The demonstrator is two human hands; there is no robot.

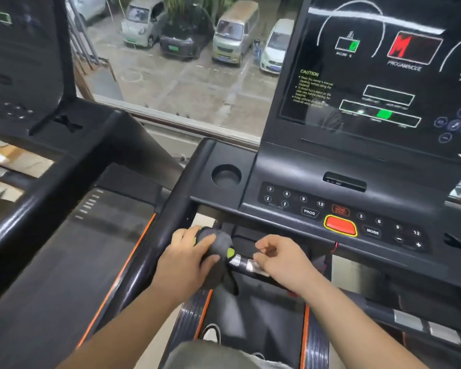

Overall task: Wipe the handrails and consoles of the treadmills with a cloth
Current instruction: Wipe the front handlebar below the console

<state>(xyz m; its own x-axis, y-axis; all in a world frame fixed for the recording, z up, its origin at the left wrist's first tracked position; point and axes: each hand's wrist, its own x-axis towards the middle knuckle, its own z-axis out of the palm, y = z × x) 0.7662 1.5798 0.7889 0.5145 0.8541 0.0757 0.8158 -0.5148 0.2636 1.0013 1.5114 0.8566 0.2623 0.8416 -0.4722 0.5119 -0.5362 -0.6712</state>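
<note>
Grey cloth (216,249), green-edged, bunched round the handrail (240,262). Left hand (185,258) clamps the cloth. Right hand (280,258) curled just beside it; grip on rail unclear.

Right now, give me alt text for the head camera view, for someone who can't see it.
A person's left hand grips a grey cloth around a treadmill's front handrail, while the right hand sits, fingers curled, by the rail's silver sensor. Above are the console with a red stop button and a lit display; parked cars show through the window.
</note>
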